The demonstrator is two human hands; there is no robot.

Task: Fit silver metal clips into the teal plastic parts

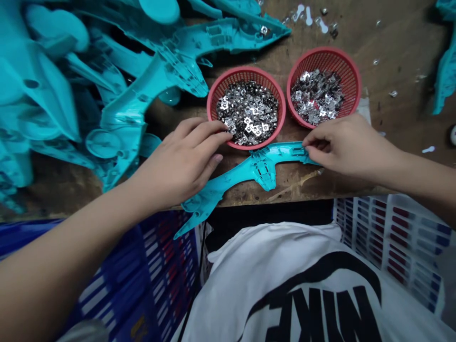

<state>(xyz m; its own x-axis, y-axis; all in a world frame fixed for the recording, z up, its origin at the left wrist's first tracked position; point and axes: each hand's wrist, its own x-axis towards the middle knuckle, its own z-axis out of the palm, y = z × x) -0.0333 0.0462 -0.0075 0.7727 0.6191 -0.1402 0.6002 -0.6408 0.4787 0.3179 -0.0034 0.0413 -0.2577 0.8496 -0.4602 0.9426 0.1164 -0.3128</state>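
A teal plastic shell part (233, 178) with ribs and slots lies near the table's front edge, its left end jutting past the edge. My right hand (342, 142) is at the part's right end, thumb and forefinger pinched together; whatever lies between them is hidden. My left hand (185, 159) reaches over the part's left half. Its fingers are stretched out, with the tips at the rim of a red basket (282, 102) full of small shiny metal clips (249, 111). Beside it, just beyond my right hand, stands a second red basket (356, 78) with flat metal pieces (317, 95).
Teal shell parts (124, 107) are heaped at the left and back. Loose metal bits (308, 15) lie scattered on the wooden table (395, 52). Another teal part (447, 71) is at the far right. A blue crate (131, 270) and a white crate (388, 232) stand below the front edge.
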